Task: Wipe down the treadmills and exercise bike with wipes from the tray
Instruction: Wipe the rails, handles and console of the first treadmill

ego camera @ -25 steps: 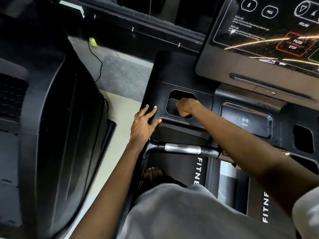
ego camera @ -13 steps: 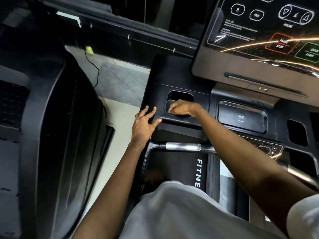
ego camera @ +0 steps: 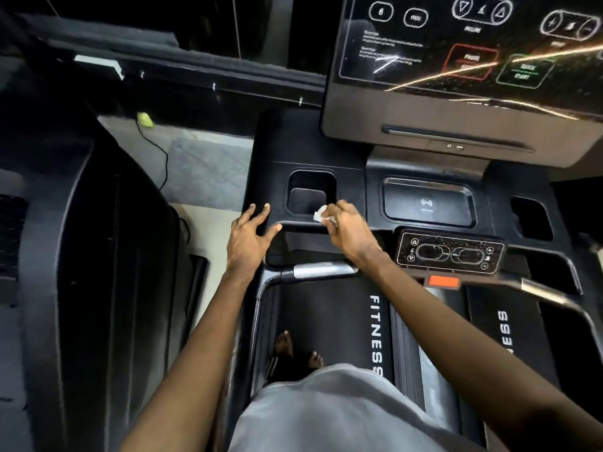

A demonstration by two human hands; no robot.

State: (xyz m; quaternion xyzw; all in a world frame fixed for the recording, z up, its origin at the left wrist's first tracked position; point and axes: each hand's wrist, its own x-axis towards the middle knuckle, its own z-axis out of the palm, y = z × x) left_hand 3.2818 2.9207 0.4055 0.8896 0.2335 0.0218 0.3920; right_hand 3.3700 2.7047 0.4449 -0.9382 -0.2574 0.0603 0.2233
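I stand on a black treadmill whose console deck [ego camera: 303, 151] fills the middle of the view. My right hand [ego camera: 350, 231] pinches a small crumpled white wipe [ego camera: 320, 213] at the front right rim of the left cup-holder recess [ego camera: 310, 194]. Just left of that recess, my left hand [ego camera: 251, 236] rests on the deck's left corner with its fingers spread and straight. The touchscreen panel [ego camera: 463, 60] rises at the upper right. The wipe tray is not in view.
A wireless charging pad [ego camera: 427, 203] and a small button panel [ego camera: 450, 252] sit right of my right hand. A chrome handlebar [ego camera: 323, 270] runs below both hands. Another dark machine [ego camera: 98, 256] stands close on the left. A cable [ego camera: 160, 151] crosses the floor between them.
My right hand has come up out of the cup-holder recess to its front right rim, and the white wipe now shows at its fingertips. The left hand stays on the deck corner.
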